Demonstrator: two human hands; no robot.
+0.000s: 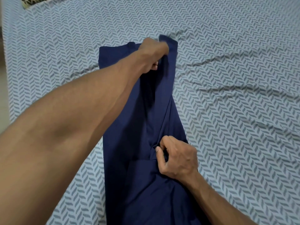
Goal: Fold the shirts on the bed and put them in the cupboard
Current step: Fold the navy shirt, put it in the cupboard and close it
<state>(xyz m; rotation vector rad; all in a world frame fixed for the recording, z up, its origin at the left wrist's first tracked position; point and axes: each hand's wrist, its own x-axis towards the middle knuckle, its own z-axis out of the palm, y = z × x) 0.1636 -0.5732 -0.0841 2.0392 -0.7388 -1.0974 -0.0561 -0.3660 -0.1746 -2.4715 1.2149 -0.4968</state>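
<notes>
Two hands clamp the navy blue soft-knit shirt (129, 159): left hand (152, 57) w/ fingers curled round fabric near the far collar end, right hand (177, 158) pinching a bunch approx. mid-body. Shirt lies lengthwise as a long narrow strip on the bed sheet (235, 95), pale blue cotton w/ grey chevron print, rumpled. Risk: limp, stretchy cloth may sag or twist betw. grips, so fold edge lands crooked.
</notes>
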